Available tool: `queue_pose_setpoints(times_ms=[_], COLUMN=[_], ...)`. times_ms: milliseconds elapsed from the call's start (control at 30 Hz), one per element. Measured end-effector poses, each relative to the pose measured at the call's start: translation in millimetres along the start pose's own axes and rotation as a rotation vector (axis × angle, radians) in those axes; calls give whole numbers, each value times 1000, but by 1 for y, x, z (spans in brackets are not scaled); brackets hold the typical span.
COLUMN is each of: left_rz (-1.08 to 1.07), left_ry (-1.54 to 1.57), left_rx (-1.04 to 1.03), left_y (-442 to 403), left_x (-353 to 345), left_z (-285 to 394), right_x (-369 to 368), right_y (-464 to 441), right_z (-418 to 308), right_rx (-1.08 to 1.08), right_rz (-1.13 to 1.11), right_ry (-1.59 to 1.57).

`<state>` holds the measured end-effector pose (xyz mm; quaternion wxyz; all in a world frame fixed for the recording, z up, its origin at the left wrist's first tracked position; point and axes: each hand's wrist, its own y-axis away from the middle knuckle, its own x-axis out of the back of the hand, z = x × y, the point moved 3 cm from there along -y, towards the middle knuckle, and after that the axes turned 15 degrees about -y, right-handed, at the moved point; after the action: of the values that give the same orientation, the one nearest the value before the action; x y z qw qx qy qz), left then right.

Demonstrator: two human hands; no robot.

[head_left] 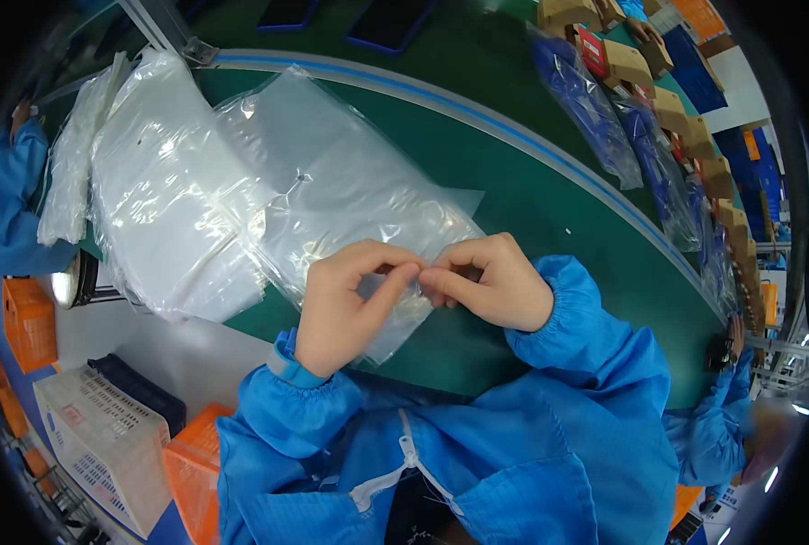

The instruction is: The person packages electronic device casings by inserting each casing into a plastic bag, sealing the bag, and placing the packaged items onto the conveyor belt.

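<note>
My left hand (355, 300) and my right hand (495, 282) meet over the near end of a clear plastic bag (332, 173). Thumbs and forefingers on both hands are pinched together, their tips almost touching, at the bag's edge; the exact bit of film between them is hidden. The bag lies flat and wrinkled on the green table (595, 300), with part of it hanging below my fingers. To the left, a thick stack of clear plastic bags (168, 191) overlaps it. A blue band circles my left wrist.
Beyond a metal rail (441, 98), blue items in plastic wrap (586, 109) and brown cardboard boxes (668, 109) line the right. A white crate (105, 436) and an orange crate (196, 463) stand lower left. Blue-sleeved people (9, 200) are at both sides.
</note>
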<state>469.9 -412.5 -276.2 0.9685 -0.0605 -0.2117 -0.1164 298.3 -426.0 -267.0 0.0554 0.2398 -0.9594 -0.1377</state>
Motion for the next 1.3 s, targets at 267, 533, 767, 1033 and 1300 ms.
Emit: queue_pose_setpoints(times_ms=[267,533,767,1033,1300], left_rz=[264,314,341,335,491], left_ry=[682,585,-83,-95,-210], left_rx=[215,137,-146,-123,-20], left_y=[-4,1,3,2,1], left_x=[17,5,13,21,26], left_z=[-35,-39,-26,-25,-22], right_x=[20,105,140,134,160], right_y=[2,-79,-224,-276,-184], right_z=[12,-18,2,8,-21], right_rx=[-180,196,71,217,401], right_rz=[-75,361,731,962,421], right_ry=[388,413,523,186,-748])
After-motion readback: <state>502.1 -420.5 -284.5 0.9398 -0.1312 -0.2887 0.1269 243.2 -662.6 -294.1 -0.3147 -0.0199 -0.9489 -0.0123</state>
